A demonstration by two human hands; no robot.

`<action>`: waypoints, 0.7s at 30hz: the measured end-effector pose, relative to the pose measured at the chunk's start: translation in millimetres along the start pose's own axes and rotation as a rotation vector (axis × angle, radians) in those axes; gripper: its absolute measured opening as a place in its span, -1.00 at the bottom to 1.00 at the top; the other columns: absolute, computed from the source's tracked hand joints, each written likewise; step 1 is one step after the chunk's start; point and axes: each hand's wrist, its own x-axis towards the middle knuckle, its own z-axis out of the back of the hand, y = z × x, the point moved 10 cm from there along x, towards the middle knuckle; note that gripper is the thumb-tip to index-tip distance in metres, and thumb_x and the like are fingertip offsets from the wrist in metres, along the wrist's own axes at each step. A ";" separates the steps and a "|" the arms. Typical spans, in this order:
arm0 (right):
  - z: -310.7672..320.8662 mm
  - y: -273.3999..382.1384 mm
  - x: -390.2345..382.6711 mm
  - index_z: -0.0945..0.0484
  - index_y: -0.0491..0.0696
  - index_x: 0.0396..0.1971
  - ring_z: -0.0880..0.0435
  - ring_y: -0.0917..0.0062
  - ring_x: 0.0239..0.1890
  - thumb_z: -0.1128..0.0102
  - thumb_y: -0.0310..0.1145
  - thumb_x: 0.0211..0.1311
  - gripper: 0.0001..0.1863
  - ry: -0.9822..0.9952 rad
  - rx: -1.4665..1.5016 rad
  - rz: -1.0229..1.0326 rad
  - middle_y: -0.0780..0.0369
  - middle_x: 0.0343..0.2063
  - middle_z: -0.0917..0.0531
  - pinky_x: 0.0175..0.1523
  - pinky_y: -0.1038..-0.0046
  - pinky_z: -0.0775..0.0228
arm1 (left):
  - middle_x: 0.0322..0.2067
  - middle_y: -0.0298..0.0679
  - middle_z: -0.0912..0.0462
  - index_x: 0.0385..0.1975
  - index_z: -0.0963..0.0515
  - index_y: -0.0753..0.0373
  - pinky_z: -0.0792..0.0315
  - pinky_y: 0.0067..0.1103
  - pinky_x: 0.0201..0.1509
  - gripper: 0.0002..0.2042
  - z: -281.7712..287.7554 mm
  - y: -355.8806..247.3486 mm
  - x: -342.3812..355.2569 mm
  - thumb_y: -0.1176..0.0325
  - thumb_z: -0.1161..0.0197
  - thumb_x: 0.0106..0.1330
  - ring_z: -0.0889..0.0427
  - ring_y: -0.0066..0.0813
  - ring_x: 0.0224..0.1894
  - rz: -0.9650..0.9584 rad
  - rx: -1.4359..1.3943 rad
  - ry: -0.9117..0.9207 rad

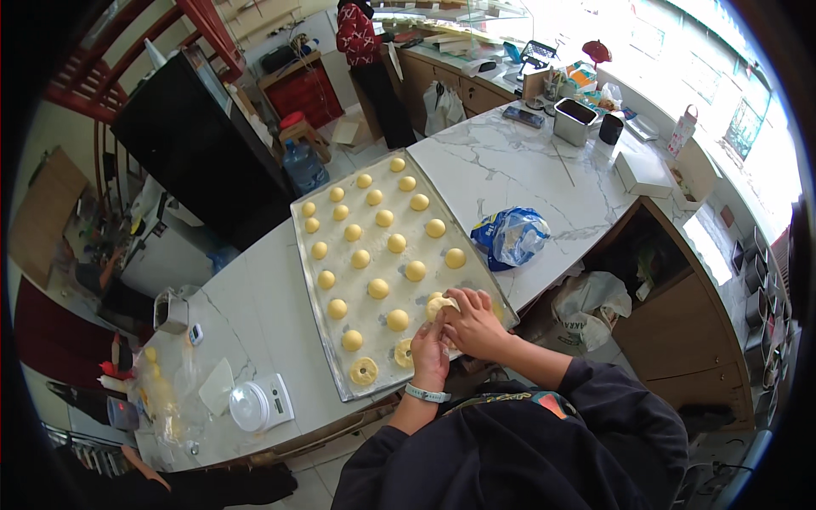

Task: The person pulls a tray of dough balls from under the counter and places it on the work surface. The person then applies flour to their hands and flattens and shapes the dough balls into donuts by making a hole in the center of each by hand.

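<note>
In the head view, the left hand [431,350] and the right hand [474,327] meet over the near right part of a tray [357,313]. The fingers of both are closed on one piece of dough [436,306], pinching it between them; the exact place of each fingertip is partly hidden. The right hand comes in from the right side of the dough, the left from below it. A pale watch [427,393] circles the left wrist.

The tray lies aslant on a marbled table [263,285], with round yellow balls [378,289] set apart in rough rows. At its near edge sits a dough ring [364,380] with a hole in the middle; a second ring [399,359] lies just beside the left hand, partly covered by it.

Right of the tray, near its edge, is a crumpled blue and clear bag [512,238]. Left of it stand a white scale [279,401], a white sheet [216,389] and a metal tin [172,313]. Farther along the table are a phone [523,116], a steel container [575,127], a dark cup [611,130] and a white box [642,177]. Beyond the tray's far end stands a person [360,42] in a red patterned top.
</note>
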 end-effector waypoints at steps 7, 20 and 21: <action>15.3 1.0 6.7 -0.45 -0.01 -0.07 -0.09 0.20 0.22 -0.13 -0.17 0.01 -0.56 0.000 0.200 -0.076 0.09 0.17 -0.19 0.18 0.13 0.12 | -0.34 -0.34 -0.57 -0.25 -0.52 0.32 -0.34 -0.73 -0.27 -0.77 -23.2 -44.8 -1.9 0.29 -0.22 0.22 -0.51 -0.67 -0.31 -0.071 0.342 0.089; 8.3 -4.1 37.6 -0.40 -0.13 -0.19 -0.64 0.52 -0.37 -0.22 -0.42 0.09 -0.71 -0.004 0.984 -0.269 0.20 -0.39 -0.64 -0.21 0.54 -0.47 | -0.29 -0.23 -0.59 -0.18 -0.48 0.38 -0.41 -0.69 -0.17 -0.76 -17.1 -84.4 -16.7 0.40 -0.20 0.22 -0.55 -0.60 -0.26 -0.093 0.489 0.211; 6.5 -3.1 39.9 -0.40 -0.13 -0.19 -0.64 0.52 -0.37 -0.22 -0.42 0.09 -0.71 -0.003 0.985 -0.268 0.20 -0.39 -0.64 -0.21 0.54 -0.47 | -0.26 -0.19 -0.59 -0.17 -0.46 0.41 -0.41 -0.67 -0.11 -0.75 -16.8 -91.7 -19.5 0.44 -0.21 0.20 -0.56 -0.57 -0.22 -0.167 0.475 0.192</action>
